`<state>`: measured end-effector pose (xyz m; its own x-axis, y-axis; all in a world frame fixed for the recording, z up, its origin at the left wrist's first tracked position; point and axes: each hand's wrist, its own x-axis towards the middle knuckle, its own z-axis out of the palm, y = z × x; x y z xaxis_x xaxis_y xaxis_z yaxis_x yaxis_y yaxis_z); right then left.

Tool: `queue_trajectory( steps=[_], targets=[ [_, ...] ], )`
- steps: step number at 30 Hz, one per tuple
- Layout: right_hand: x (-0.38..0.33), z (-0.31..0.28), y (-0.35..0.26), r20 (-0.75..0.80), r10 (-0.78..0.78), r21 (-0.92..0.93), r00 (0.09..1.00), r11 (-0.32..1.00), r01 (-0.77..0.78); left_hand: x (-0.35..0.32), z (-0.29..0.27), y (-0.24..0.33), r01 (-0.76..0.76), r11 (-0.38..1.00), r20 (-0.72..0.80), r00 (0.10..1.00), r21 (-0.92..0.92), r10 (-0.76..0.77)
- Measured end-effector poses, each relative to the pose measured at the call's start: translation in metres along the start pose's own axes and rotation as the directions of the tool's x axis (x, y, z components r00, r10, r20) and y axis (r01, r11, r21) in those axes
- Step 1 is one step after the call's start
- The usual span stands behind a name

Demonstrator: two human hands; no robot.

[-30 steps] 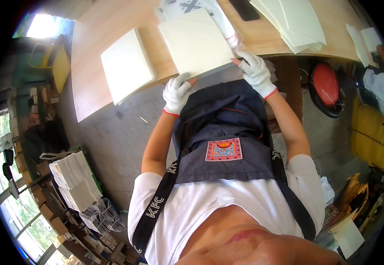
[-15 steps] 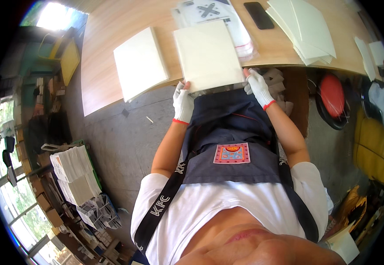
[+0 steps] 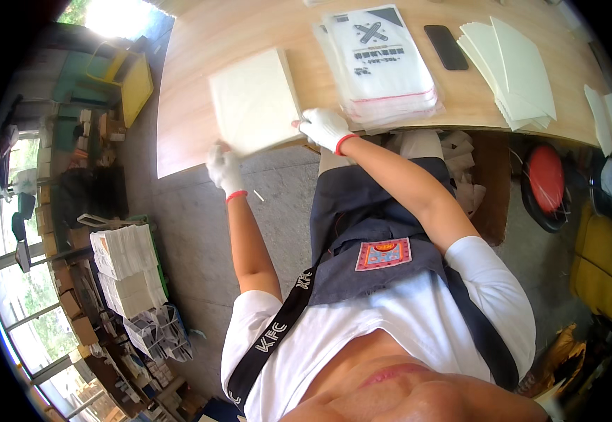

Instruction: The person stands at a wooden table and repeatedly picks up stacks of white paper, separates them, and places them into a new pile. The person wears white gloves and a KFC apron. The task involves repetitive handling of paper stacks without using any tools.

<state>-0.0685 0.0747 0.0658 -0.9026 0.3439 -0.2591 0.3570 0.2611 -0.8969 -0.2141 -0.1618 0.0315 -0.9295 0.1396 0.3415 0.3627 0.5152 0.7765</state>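
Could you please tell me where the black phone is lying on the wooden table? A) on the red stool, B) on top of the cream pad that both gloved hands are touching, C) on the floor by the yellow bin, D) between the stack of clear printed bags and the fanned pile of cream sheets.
D: the black phone lies flat on the table, with the stack of clear printed bags on one side and the fanned cream sheets on the other.

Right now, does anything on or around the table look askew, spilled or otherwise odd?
Mostly tidy. The cream stack both gloved hands grip, left hand and right hand, sits turned and overhangs the table edge. The fan of cream sheets is splayed, not squared. Nothing is spilled.
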Motion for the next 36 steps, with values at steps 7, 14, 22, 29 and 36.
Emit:
queue_trajectory(
  steps=[7,14,22,29,36],
  targets=[
    [-0.057,-0.060,0.008,-0.010,-0.113,0.365,0.994,0.925,0.109,-0.011,0.014,-0.020,0.204,0.846,-0.051,0.964,-0.493,-0.263],
    [-0.186,-0.263,0.115,-0.840,0.360,0.520,0.406,0.745,0.417,-0.048,-0.003,0.026,-0.173,0.965,-0.309,0.945,-0.196,0.107],
    [-0.229,-0.414,0.241,-0.769,0.524,0.632,0.367,0.710,0.311,-0.068,0.052,0.103,-0.493,0.850,-0.039,0.868,-0.187,0.495],
    [-0.214,-0.425,0.240,-0.902,0.367,0.421,0.228,0.865,0.272,-0.092,0.076,0.119,-0.664,0.735,0.108,0.727,-0.138,0.678],
    [-0.172,-0.431,0.200,-0.778,0.441,0.609,0.448,0.705,0.364,-0.096,0.128,0.200,-0.784,0.616,0.454,0.522,-0.079,0.722]
  ],
)
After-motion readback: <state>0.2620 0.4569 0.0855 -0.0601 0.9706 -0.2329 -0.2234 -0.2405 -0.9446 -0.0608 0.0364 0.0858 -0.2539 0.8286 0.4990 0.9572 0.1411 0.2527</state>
